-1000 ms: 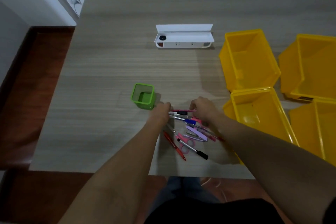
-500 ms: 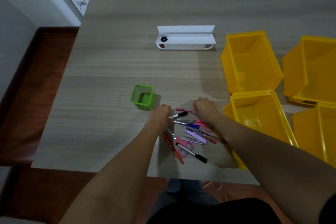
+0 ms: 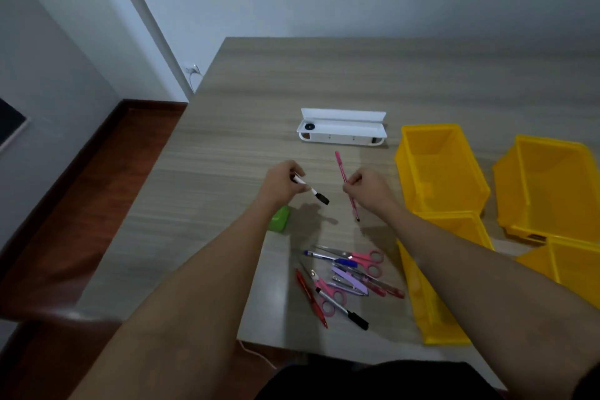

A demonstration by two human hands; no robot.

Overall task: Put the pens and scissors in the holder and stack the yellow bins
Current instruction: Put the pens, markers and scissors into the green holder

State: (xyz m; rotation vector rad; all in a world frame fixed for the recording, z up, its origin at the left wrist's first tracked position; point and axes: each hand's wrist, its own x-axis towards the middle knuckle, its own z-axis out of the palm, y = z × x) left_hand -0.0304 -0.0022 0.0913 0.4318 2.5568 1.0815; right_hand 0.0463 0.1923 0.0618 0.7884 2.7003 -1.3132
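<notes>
left hand (image 3: 281, 183) grips a marker (image 3: 311, 190); right hand (image 3: 368, 187) at its 3 o'clock pinches a pink pen (image 3: 346, 183) above the surface (image 3: 227, 172).

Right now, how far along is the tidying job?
Nothing looks done. In hand: left hand holds a black-capped marker, right hand a pink pen. Left: the pens and scissors on the table, the mostly hidden green holder, four unstacked yellow bins.

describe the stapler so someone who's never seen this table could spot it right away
Start at the near edge of the wooden table, left of the closest yellow bin, where pens and scissors lie in a heap. The stapler sits in the middle of that heap. It alone is pale purple, a short flat wedge among thin pens and pink-handled scissors.
</notes>
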